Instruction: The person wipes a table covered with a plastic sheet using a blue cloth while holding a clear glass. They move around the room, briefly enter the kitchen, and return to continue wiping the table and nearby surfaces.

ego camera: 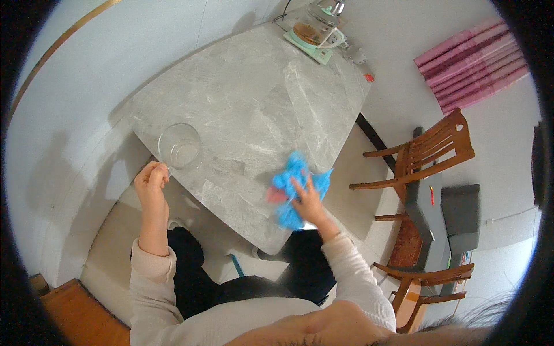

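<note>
My left hand (151,179) grips the handle of a clear glass mug or jug (179,147) at the table's near left edge. The glass looks empty, and its round mouth faces up toward me. On the right, my right hand (309,201) presses on a crumpled bright blue cloth (297,166) with its fingers spread over the folds. A blurred pinkish-red patch (277,195) shows at the cloth's left side; I cannot tell whether it belongs to the cloth. Under both lies a grey marble-patterned tabletop (233,108).
A glass electric kettle (309,32) with brown contents stands on its pale green base (320,54) at the far corner. Near it lies a small red item (368,77). A white wall (86,86) borders the left. Wooden chairs (433,151) stand right, below a pink curtain (471,65).
</note>
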Available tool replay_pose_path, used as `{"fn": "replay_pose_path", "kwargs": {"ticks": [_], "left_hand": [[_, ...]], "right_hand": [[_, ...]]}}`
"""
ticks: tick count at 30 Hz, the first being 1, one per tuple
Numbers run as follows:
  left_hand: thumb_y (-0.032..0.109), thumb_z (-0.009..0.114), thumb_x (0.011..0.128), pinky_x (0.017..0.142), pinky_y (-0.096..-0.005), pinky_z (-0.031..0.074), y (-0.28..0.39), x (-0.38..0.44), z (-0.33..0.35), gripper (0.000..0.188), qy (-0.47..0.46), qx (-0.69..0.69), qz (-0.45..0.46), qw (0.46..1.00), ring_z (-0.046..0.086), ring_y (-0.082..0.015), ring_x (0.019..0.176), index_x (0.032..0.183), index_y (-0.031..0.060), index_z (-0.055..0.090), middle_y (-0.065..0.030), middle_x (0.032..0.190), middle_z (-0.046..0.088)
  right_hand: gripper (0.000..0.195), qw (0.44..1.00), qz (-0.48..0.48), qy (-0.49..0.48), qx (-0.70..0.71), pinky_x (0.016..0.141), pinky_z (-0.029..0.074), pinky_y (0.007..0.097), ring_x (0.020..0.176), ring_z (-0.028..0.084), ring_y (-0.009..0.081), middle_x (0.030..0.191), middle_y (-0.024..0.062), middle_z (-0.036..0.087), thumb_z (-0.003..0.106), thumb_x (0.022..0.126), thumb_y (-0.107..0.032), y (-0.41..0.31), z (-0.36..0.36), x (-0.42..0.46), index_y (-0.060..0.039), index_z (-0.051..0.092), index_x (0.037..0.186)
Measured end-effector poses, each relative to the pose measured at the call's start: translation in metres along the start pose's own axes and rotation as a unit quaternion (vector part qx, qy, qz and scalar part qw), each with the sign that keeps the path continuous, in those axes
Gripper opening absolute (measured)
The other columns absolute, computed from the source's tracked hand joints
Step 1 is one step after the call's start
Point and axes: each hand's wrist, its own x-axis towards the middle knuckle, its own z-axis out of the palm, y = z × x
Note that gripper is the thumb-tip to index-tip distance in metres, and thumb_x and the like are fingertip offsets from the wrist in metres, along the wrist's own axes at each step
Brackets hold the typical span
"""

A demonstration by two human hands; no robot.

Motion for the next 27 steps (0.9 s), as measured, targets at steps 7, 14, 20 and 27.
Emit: {"fn": "replay_pose_path", "kwargs": {"ticks": [7,14,20,27], "left_hand": [[0.015,0.054,0.072,0.051,-0.0222,0.020,0.001,-0.003,0.001,0.021,-0.009,0.032,0.011,0.999,0.029,-0.0050,0.054,0.056,0.0057,0.044,0.0043,0.056,0.037],[0.015,0.054,0.072,0.053,-0.0227,0.021,-0.006,-0.002,-0.001,0.022,-0.013,0.073,0.024,0.997,0.030,-0.0063,0.055,0.056,0.0063,0.042,0.0033,0.056,0.035],[0.015,0.053,0.073,0.052,-0.0225,0.021,-0.001,0.001,-0.002,0.021,-0.023,0.113,0.029,0.993,0.030,-0.0058,0.055,0.057,0.0069,0.042,0.0033,0.056,0.036],[0.016,0.054,0.072,0.052,-0.0227,0.022,-0.001,0.001,-0.009,0.021,-0.003,0.096,0.040,0.995,0.030,-0.0057,0.056,0.058,0.0060,0.043,0.0032,0.058,0.037]], "right_hand": [[0.063,0.999,-0.004,-0.047,-0.018,0.095,0.036,0.0459,0.125,0.027,0.0413,0.140,0.0117,0.022,0.066,0.070,-0.012,-0.044,-0.004,-0.023,-0.0269,0.042,0.126],[0.061,0.981,0.116,0.156,-0.030,0.094,0.034,0.0459,0.117,0.035,0.0422,0.136,0.0210,0.024,0.061,0.076,-0.017,0.115,-0.017,0.094,-0.0245,0.036,0.131],[0.061,0.954,0.220,0.203,-0.011,0.098,0.030,0.0459,0.119,0.032,0.0410,0.134,0.0243,0.025,0.058,0.080,-0.026,0.170,-0.046,0.165,-0.0275,0.029,0.134],[0.067,0.925,0.274,0.264,0.017,0.100,0.029,0.0436,0.125,0.024,0.0396,0.137,0.0251,0.020,0.061,0.078,-0.022,0.191,-0.048,0.161,-0.0252,0.026,0.135]]}}
